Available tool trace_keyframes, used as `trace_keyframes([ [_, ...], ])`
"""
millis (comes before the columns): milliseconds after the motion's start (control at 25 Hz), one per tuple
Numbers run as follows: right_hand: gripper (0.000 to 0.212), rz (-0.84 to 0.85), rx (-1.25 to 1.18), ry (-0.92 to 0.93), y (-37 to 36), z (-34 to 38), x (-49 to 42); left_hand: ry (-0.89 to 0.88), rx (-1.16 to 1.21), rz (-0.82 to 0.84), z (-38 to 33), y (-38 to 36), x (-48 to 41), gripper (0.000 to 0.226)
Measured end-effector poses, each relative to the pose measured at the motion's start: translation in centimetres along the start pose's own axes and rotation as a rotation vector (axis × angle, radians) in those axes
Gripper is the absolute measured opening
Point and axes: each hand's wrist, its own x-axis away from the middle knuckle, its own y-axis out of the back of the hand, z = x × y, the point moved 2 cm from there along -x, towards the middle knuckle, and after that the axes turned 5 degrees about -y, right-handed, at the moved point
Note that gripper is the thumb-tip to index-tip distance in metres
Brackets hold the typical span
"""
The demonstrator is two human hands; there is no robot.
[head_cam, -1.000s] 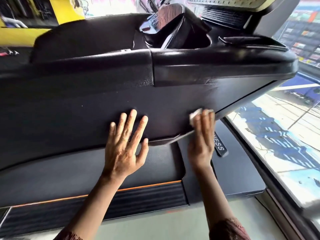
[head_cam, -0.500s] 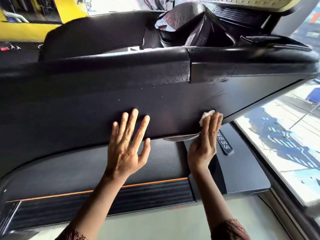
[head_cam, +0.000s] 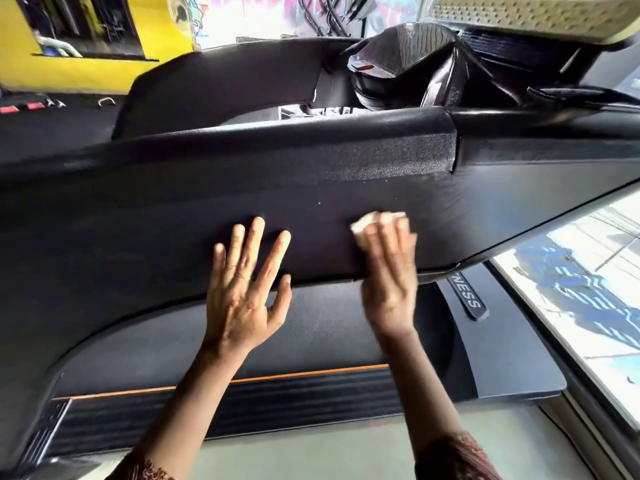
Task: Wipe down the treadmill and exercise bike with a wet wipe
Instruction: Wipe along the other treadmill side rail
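Black treadmill panel (head_cam: pixel 138 237) under splayed left fingers (head_cam: pixel 255 242); right fingers (head_cam: pixel 385 237) apparently flat on wipe (head_cam: pixel 362 232).

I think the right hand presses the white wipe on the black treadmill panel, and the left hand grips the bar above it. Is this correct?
The left hand grips nothing: it lies flat, fingers spread, on the same black panel, as the head view shows. The right hand does press the white wipe on it.

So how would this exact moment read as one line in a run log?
step: wipe treadmill panel | right hand: presses wet wipe flat on panel | left hand: fingers spread, rests on panel
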Motion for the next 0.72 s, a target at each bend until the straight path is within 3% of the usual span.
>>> trace_keyframes([
  [120,0.061,-0.292,0.072,-0.406,0.5,-1.0,1.1,0.058,0.011,-0.03,0.8,0.5,-0.3,0.058],
  [200,0.065,-0.139,0.051,-0.29,-1.2,2.1,2.9,0.073,0.027,-0.045,0.8,0.6,-0.5,0.059],
  [280,0.048,0.122,-0.036,0.067,-2.4,4.5,2.7,0.067,0.036,-0.041,0.8,0.5,-0.6,0.059],
  [360,0.042,0.191,-0.018,0.284,-2.1,4.4,-0.3,0.062,0.046,-0.037,0.8,0.4,-0.7,0.059],
  [400,0.039,0.119,0.002,0.265,-1.5,3.7,-1.8,0.062,0.043,-0.042,0.8,0.4,-0.8,0.059],
  [480,0.039,-0.103,0.011,-0.008,-0.2,1.5,-3.2,0.072,0.029,-0.058,0.7,0.4,-0.9,0.059],
  [560,0.054,-0.216,0.006,-0.202,-0.3,1.5,-1.5,0.083,0.028,-0.069,0.5,0.4,-1.0,0.059],
  [640,0.059,-0.05,-0.035,-0.098,-1.9,4.2,0.2,0.085,0.031,-0.069,0.4,0.3,-1.0,0.06],
  [720,0.042,0.103,-0.082,0.134,-3.1,6.2,-0.2,0.084,0.02,-0.061,0.4,0.3,-1.1,0.062],
])
